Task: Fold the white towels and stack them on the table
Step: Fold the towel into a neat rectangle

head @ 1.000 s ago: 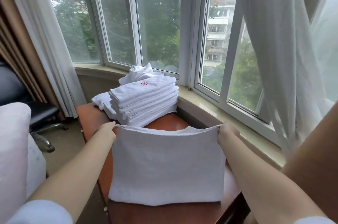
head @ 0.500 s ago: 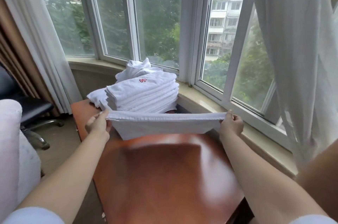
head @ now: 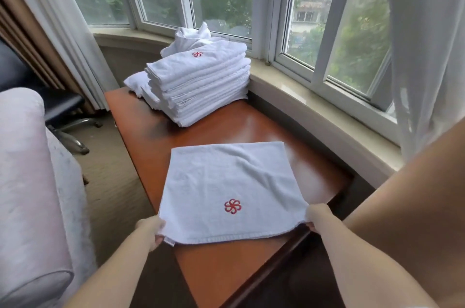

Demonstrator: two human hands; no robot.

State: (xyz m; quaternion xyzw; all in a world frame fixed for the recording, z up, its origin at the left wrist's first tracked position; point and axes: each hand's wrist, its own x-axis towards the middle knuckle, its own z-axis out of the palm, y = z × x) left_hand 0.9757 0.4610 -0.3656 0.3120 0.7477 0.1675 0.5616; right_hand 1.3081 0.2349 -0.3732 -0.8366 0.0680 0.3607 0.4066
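A white towel (head: 231, 182) with a red flower emblem lies spread flat on the brown wooden table (head: 251, 121). My left hand (head: 150, 229) pinches its near left corner and my right hand (head: 318, 218) pinches its near right corner. A stack of folded white towels (head: 198, 83) stands at the table's far end, its top one showing the same red emblem. Behind the stack lie crumpled white towels (head: 191, 37), partly hidden by it.
A window sill (head: 322, 116) curves along the table's right and far sides under large windows. Sheer curtains (head: 427, 43) hang at the right. A pale upholstered seat (head: 32, 169) stands at the left, a dark office chair (head: 63, 111) behind it.
Both hands lifted the towel up off the table, held it stretched near the stack, then brought it down and toward me, laying it flat with the emblem face up.
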